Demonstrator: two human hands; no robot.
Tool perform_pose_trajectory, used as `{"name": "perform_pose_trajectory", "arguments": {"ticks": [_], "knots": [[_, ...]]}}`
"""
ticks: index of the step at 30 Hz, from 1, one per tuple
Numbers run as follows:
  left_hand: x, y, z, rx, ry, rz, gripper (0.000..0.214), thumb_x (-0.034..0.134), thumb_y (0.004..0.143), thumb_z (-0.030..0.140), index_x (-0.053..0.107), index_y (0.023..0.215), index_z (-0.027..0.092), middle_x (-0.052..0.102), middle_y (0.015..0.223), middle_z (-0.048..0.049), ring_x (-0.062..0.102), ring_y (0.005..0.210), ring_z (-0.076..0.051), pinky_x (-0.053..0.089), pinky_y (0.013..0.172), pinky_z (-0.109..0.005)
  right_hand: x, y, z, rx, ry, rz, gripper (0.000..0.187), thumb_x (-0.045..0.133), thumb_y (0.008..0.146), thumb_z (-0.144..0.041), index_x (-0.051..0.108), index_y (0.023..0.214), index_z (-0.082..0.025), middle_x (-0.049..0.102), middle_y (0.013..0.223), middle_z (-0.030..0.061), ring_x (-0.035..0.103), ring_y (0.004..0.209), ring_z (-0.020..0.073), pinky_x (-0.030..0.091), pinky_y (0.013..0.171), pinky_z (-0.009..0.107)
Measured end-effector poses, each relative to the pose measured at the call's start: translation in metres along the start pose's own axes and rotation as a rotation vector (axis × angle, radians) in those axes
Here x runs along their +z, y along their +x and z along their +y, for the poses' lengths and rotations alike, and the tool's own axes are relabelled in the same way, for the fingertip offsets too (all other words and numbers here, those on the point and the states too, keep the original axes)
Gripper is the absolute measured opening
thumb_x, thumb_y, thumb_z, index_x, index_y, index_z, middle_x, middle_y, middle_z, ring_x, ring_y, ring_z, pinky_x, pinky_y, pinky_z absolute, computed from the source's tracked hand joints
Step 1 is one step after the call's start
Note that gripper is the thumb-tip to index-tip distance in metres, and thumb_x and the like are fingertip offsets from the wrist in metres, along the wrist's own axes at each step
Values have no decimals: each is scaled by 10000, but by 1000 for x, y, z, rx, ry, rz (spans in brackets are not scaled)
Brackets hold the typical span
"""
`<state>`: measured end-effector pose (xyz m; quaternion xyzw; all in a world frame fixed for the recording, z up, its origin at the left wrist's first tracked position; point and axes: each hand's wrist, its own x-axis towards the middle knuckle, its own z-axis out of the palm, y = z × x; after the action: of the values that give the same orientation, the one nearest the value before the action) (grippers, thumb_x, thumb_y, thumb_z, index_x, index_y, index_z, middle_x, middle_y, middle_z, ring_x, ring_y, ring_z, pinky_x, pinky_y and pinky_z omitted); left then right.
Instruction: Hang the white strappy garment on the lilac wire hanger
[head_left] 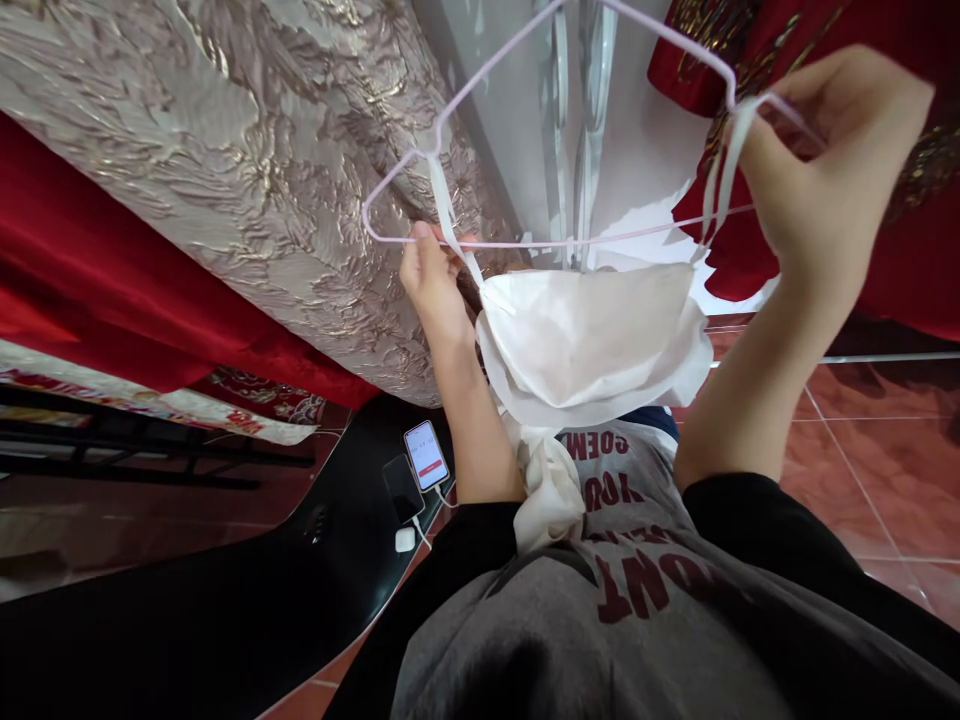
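Note:
A pale pink clothes hanger (622,238) is held up in front of me. From it, by two thin straps, hangs a white garment (592,330) whose kind I cannot make out, with a ruffled lower edge. My left hand (435,275) is closed at the hanger's lower bar, close beside the left strap. At the other end, my right hand (825,170) has its thumb and fingers closed around the hanger's right corner, by the right strap. The fingertips of the right hand are partly hidden. A bunched white cloth (553,490) lies against my shirt, below the garment.
To the left hangs a pinkish fabric with raised gold texture (262,170), beside red cloth (112,240). Red garments with gold trim (900,250) hang at the right. Two phones, one a lit phone (426,455), and a small white case (405,540) rest on a black surface (225,620).

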<state>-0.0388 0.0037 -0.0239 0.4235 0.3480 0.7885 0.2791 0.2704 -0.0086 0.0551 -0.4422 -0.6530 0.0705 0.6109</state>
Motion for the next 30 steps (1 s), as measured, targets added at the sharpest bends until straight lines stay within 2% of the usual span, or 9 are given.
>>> {"name": "perform_pose_trajectory", "arguments": {"ticks": [5, 8, 10, 12, 14, 20, 24, 27, 30], "knots": [[7, -6, 9, -80, -69, 15, 383, 399, 1197, 349, 561, 873, 227, 682, 762, -27, 717, 927, -196, 485, 793, -314, 12, 0, -16, -301, 19, 128, 361, 556, 746, 10, 709, 896, -281, 729, 958, 43, 703, 974, 243, 556, 839, 396], [10, -10, 13, -65, -14, -4, 397, 520, 1141, 509, 585, 875, 221, 705, 840, -47, 727, 967, -221, 509, 809, -318, 31, -22, -15, -354, 116, 245, 313, 551, 786, -59, 717, 934, -280, 730, 1003, 60, 695, 1049, 269, 560, 918, 438], [9, -11, 17, -81, 34, -10, 437, 584, 1087, 596, 599, 860, 222, 715, 857, -49, 730, 982, -233, 522, 814, -319, 46, -39, -11, -273, 75, 35, 189, 573, 897, -180, 713, 948, -295, 743, 997, 52, 696, 1014, 276, 553, 971, 486], [4, -11, 23, -115, 29, -33, 401, 544, 1132, 494, 618, 848, 221, 742, 859, -46, 728, 942, -209, 528, 816, -313, 60, -50, -7, -179, -19, -262, 107, 612, 951, -285, 717, 963, -296, 763, 979, 41, 699, 987, 284, 516, 1043, 541], [-4, -12, 29, -157, 11, -103, 386, 461, 1170, 352, 664, 871, 218, 778, 887, -51, 711, 867, -179, 525, 783, -300, 68, -55, -4, -130, -75, -397, 102, 640, 952, -311, 729, 994, -286, 780, 993, 38, 700, 999, 294, 456, 1105, 586], [-10, -24, 55, -267, 215, -355, 358, 708, 1027, 453, 752, 798, 182, 752, 808, -121, 487, 542, -149, 332, 495, -292, 62, -54, -5, -109, -38, -344, 150, 627, 973, -299, 741, 1070, -283, 798, 1112, 42, 701, 1042, 275, 449, 1077, 528], [7, -32, 84, -176, -56, -427, 285, 637, 1060, 417, 802, 963, 206, 755, 1087, -118, 368, 502, -118, 289, 451, -290, 58, -56, -5, -116, -12, -339, 162, 600, 1005, -330, 748, 1053, -283, 793, 1051, 37, 696, 1025, 267, 445, 1071, 521], [15, -30, 95, -130, -214, -306, 442, 393, 1149, 512, 776, 1193, 296, 619, 1493, -39, 505, 605, -134, 380, 473, -288, 58, -57, -5, -132, -5, -349, 179, 598, 1017, -374, 744, 1071, -284, 791, 1059, 39, 693, 1031, 266, 444, 1073, 518], [14, -25, 89, -105, -137, -132, 472, 339, 1155, 562, 740, 1287, 351, 610, 1513, -18, 654, 851, -186, 454, 547, -281, 56, -58, -5, -146, -11, -363, 223, 585, 1026, -448, 732, 1097, -297, 789, 1082, 43, 689, 1051, 277, 446, 1080, 527]]}}
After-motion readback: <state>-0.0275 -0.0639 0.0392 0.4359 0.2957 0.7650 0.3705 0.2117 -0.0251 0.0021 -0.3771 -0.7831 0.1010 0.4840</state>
